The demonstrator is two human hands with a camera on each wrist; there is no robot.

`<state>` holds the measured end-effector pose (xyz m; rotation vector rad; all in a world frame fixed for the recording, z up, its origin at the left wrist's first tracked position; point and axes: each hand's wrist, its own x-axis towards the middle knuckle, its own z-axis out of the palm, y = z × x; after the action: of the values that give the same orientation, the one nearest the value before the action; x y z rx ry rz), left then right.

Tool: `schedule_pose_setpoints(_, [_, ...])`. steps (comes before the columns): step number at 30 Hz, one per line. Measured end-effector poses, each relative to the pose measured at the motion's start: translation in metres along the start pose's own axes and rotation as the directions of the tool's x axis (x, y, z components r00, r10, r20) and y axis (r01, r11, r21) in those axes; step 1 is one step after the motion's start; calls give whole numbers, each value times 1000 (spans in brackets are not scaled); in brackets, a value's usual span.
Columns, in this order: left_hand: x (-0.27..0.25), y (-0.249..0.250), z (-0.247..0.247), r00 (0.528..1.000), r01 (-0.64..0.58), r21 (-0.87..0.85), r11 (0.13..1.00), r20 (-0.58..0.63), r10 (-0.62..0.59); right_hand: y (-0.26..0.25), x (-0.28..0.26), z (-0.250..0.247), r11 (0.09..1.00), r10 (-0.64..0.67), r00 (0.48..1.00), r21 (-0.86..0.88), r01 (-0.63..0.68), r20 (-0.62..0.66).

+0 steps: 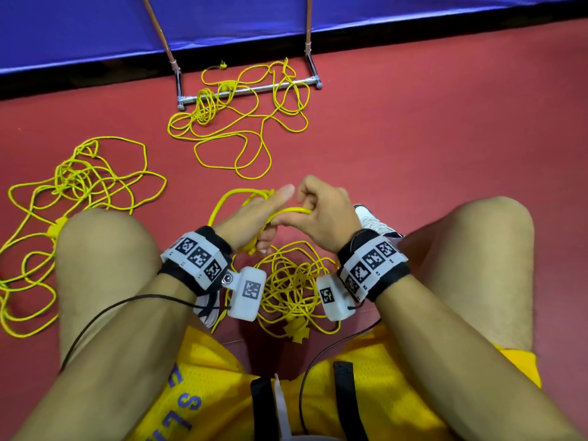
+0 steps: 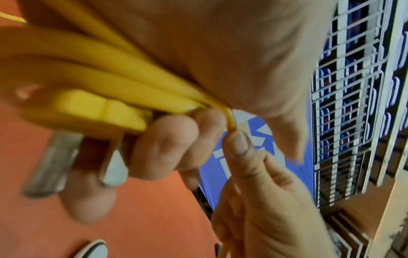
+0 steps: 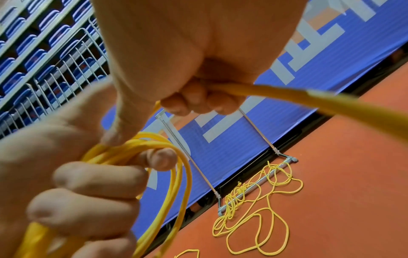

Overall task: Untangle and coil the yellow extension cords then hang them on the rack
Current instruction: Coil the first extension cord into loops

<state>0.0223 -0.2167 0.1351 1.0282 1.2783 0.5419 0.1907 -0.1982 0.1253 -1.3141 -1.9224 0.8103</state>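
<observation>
Left of the person's knees a loose tangle (image 1: 63, 198) sprawls. Between the knees, the left hand (image 1: 251, 218) clamps several finished loops and the plug (image 2: 88, 111); touching it, the right hand (image 1: 324, 214) pinches the next strand (image 1: 296, 211). Beyond the hands, a third cord (image 1: 241, 122) lies across the rack (image 1: 248, 90) base. The heap (image 1: 296, 288) below the hands could knot if pulled hard, judging by its crossings.
</observation>
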Motion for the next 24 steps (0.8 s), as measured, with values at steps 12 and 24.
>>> schedule_pose_setpoints(12, [-22, 11, 4, 943, 72, -500, 863, 316, 104, 8, 6, 1, 956, 49, 992, 283, -79, 114])
schedule_pose_setpoints(24, [-31, 29, 2, 965, 146, -678, 721, 257, 46, -4, 4, 11, 614, 257, 832, 582, -534, 492])
